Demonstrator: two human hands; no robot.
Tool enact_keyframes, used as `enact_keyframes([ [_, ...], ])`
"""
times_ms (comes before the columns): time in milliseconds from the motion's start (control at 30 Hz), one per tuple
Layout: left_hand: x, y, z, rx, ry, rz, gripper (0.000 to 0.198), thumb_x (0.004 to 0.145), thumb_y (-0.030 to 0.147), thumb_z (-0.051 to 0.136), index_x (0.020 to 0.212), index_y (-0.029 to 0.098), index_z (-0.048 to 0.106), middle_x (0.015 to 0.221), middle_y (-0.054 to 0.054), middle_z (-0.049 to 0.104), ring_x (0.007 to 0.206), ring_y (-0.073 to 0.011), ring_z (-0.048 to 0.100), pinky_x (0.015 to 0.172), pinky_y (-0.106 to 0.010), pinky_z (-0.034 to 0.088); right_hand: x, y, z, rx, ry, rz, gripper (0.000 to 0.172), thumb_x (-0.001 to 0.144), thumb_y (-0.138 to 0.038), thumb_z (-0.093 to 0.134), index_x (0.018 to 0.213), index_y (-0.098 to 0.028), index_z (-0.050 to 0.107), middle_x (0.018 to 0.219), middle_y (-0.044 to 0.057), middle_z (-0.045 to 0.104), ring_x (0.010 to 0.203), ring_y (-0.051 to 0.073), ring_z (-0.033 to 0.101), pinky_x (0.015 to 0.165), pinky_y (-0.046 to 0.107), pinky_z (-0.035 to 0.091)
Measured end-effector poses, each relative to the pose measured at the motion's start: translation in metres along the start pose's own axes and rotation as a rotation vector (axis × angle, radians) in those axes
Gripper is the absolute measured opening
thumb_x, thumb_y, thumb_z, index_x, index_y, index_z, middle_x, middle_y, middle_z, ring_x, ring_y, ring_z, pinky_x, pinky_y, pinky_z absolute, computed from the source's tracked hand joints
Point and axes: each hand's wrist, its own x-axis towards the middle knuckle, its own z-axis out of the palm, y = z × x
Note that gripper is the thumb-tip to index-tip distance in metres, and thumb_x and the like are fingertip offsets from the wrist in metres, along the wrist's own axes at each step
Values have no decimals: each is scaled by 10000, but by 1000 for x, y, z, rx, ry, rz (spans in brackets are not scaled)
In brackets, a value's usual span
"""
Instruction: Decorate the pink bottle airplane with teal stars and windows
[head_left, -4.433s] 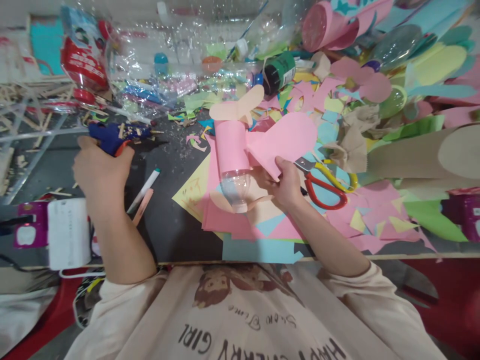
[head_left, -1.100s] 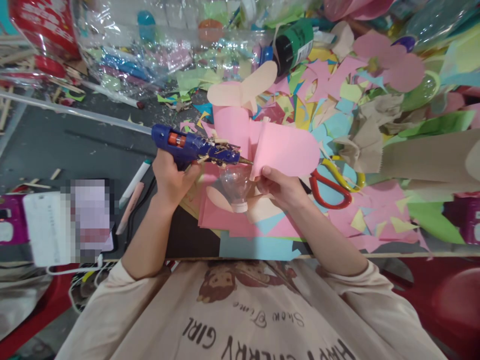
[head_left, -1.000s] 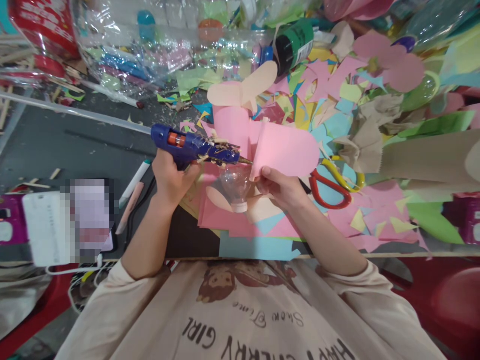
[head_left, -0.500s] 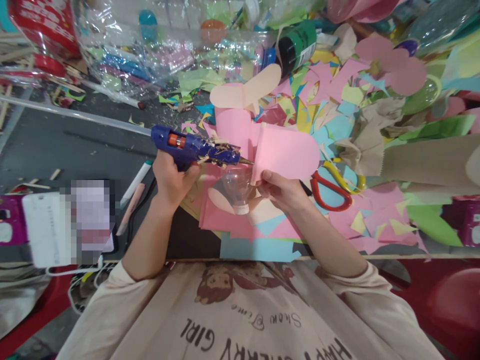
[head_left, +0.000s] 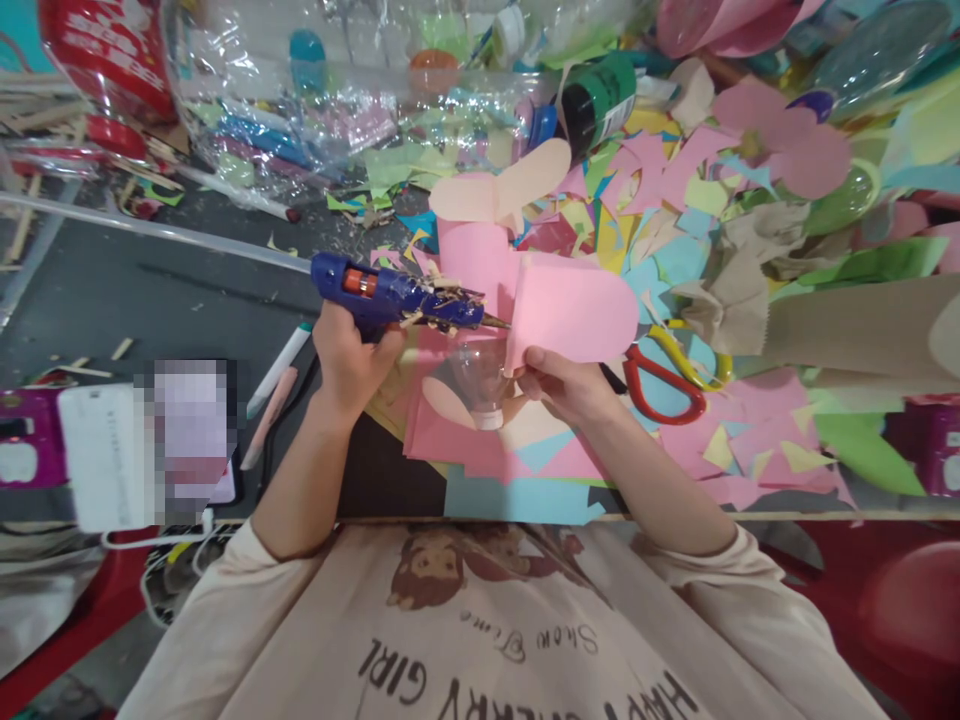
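My left hand (head_left: 346,355) is closed round the handle of a blue glue gun (head_left: 397,296), whose tip touches the near edge of a pink paper flap (head_left: 574,307). My right hand (head_left: 562,382) pinches that flap's lower edge. The flap hangs off a clear plastic bottle (head_left: 478,372) wrapped in pink paper (head_left: 472,265), with beige paper ears (head_left: 499,188) at its far end. The bottle lies over pink, yellow and blue sheets (head_left: 517,460) on the dark table (head_left: 187,300).
Red and yellow scissors (head_left: 667,375) lie just right of my right hand. A white marker (head_left: 276,358) and a white box (head_left: 101,455) sit at the left. Clear plastic packaging (head_left: 315,90), a green-labelled jar (head_left: 592,95) and many paper scraps crowd the back and right.
Earlier my left hand reached for the glue gun at the far left; it has brought the gun to the pink flap. In the last second both hands have barely moved.
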Motion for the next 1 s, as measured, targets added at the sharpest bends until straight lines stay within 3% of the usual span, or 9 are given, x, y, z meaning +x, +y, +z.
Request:
enact_keyframes([
  [300,1,-1,1,-16,3,-52,333,636,343,632,946,234,575,877,-70,691,892,-291,695,889,-425,561,-1,-2,3,-48,-10,-1,493,608,-633,816,442,-221,603,427,-33,554,429,112,494,583,301,553],
  [467,1,0,1,-16,4,-72,347,647,327,635,971,226,565,908,-77,674,974,-301,684,928,-428,551,-1,0,0,-49,-53,-9,522,637,-647,802,443,-214,585,422,-47,518,423,95,463,574,284,525],
  [667,1,0,1,-54,-14,-57,362,680,317,610,1022,211,553,943,-89,680,939,-296,694,940,-442,544,-1,1,-3,-44,-100,-18,539,666,-643,798,444,-204,578,422,-58,502,411,73,444,540,253,483],
  [1000,1,-3,2,5,54,-60,398,681,319,608,1064,218,563,1004,-104,688,1031,-311,687,959,-436,545,-1,-2,1,-47,-89,8,532,599,-668,825,434,-213,606,391,-63,484,411,88,469,653,294,562],
])
